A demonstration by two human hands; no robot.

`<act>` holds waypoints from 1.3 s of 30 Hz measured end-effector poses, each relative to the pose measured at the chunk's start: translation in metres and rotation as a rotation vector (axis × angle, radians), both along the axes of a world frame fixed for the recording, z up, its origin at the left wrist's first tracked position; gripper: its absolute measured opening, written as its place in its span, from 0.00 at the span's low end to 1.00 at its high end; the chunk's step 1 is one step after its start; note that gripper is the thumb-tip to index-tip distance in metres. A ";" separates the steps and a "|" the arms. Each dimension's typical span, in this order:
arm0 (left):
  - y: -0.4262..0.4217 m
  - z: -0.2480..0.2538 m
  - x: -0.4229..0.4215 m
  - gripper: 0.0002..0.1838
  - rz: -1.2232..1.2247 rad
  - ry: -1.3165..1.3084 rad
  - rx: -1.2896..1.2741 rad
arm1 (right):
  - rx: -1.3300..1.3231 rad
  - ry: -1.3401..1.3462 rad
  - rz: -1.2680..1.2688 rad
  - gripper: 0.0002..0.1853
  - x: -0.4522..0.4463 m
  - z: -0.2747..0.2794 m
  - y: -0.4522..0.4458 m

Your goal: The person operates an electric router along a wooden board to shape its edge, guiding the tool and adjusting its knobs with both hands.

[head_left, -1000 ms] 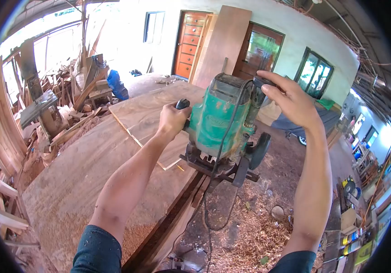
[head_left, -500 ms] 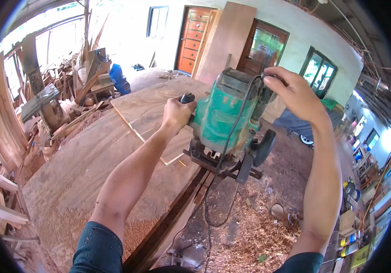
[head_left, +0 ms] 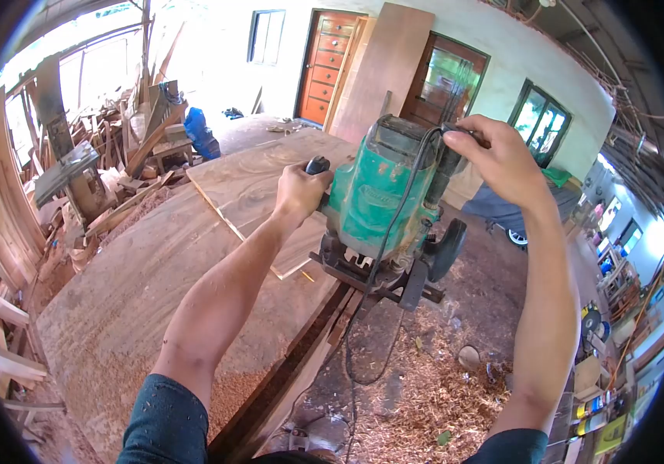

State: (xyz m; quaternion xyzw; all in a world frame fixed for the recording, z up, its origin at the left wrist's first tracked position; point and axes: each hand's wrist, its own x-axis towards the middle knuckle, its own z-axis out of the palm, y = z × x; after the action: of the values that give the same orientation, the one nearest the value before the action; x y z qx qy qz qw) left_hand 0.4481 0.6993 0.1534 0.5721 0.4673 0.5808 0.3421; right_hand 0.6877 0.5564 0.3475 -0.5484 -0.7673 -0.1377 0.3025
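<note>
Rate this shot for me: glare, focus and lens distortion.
Head view: daylight washes out the pale wall around the small window, losing detail; head view: the green router looks fairly sharp, with no obvious motion blur; head view: the wide-angle lens appears to bend the upright planks at far left, and black fills the corners.

The wall is white, with an orange door and a dark-framed window. The left side is very bright. The floor looks brown, perhaps dusty.

Bright daylight, upper-left glare, dark-rimmed fisheye distortion
</note>
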 end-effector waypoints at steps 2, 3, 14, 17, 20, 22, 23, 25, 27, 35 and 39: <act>0.000 0.000 0.001 0.18 0.004 -0.012 -0.006 | -0.004 -0.089 -0.285 0.30 -0.020 0.001 -0.010; 0.001 -0.001 0.001 0.18 -0.001 -0.015 -0.007 | 0.003 -0.049 -0.216 0.30 -0.017 0.000 -0.010; -0.008 0.007 0.000 0.19 -0.010 0.012 -0.011 | -0.068 0.038 -0.345 0.29 -0.031 0.003 -0.017; 0.000 0.001 0.001 0.19 0.003 0.000 0.007 | 0.061 0.158 0.101 0.30 0.000 -0.008 0.004; -0.004 0.004 0.000 0.19 -0.015 -0.002 -0.026 | 0.047 0.200 0.332 0.25 0.005 -0.009 0.013; -0.007 0.006 0.000 0.19 -0.028 -0.003 -0.034 | 0.011 0.060 -0.031 0.25 -0.004 -0.007 0.002; -0.009 0.008 -0.001 0.19 -0.033 -0.005 -0.037 | -0.005 -0.011 -0.210 0.25 -0.014 -0.004 -0.005; -0.020 0.018 -0.001 0.19 -0.018 0.008 -0.068 | -0.015 -0.017 -0.325 0.25 -0.027 -0.002 -0.011; -0.023 0.021 -0.001 0.19 -0.009 0.016 -0.074 | -0.014 0.031 -0.239 0.27 -0.023 -0.002 -0.010; 0.002 0.000 0.001 0.19 -0.001 -0.012 0.000 | -0.040 0.010 -0.229 0.31 -0.014 0.000 -0.009; 0.001 0.002 0.002 0.19 -0.017 -0.035 -0.034 | 0.018 0.125 -0.271 0.31 -0.026 -0.006 -0.018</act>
State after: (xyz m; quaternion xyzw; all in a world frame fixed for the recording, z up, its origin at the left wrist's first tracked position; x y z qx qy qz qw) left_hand 0.4501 0.7002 0.1556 0.5598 0.4662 0.5799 0.3646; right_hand 0.6620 0.5384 0.3413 -0.6516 -0.6648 -0.1497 0.3332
